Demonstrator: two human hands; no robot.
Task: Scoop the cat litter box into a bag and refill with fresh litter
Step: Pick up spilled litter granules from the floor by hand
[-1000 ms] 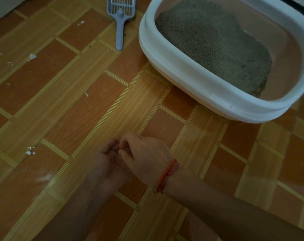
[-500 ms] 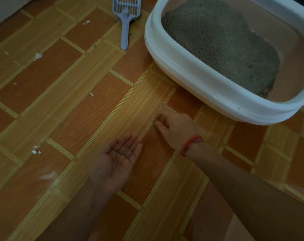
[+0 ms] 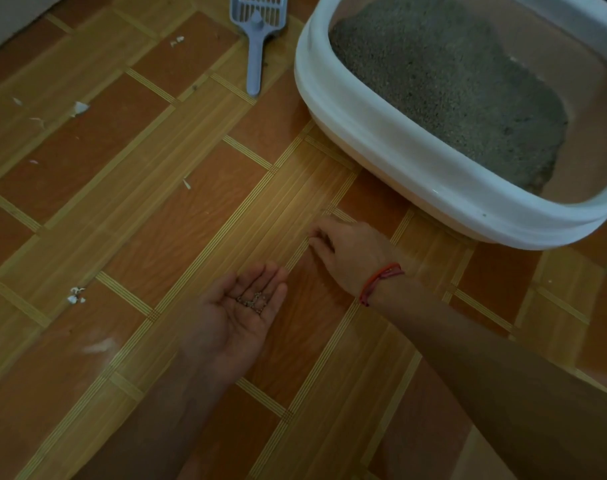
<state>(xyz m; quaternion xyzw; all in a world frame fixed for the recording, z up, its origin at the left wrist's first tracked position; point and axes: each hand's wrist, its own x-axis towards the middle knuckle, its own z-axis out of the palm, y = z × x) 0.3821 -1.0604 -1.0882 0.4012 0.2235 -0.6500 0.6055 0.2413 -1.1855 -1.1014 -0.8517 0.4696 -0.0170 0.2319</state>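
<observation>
A white litter box (image 3: 381, 140) stands on the floor at the upper right, with grey litter (image 3: 444, 84) heaped inside. A blue-grey slotted scoop (image 3: 257, 39) lies on the floor left of the box, handle pointing toward me. My left hand (image 3: 239, 317) is palm up and flat, with a few stray litter grains (image 3: 255, 301) resting on it. My right hand (image 3: 347, 251), a red string around its wrist, is palm down with its fingertips pinched together against the floor just in front of the box.
The floor (image 3: 139, 202) is wood-pattern vinyl with orange and tan strips. Small white scraps (image 3: 76, 295) and a white smear (image 3: 99, 346) lie on it at the left. A pale wall edge (image 3: 11, 15) shows at the top left.
A second ago both hands were together, right fingers at the left palm. The right hand has since moved forward and right to the floor, and the left palm now lies open and flat.
</observation>
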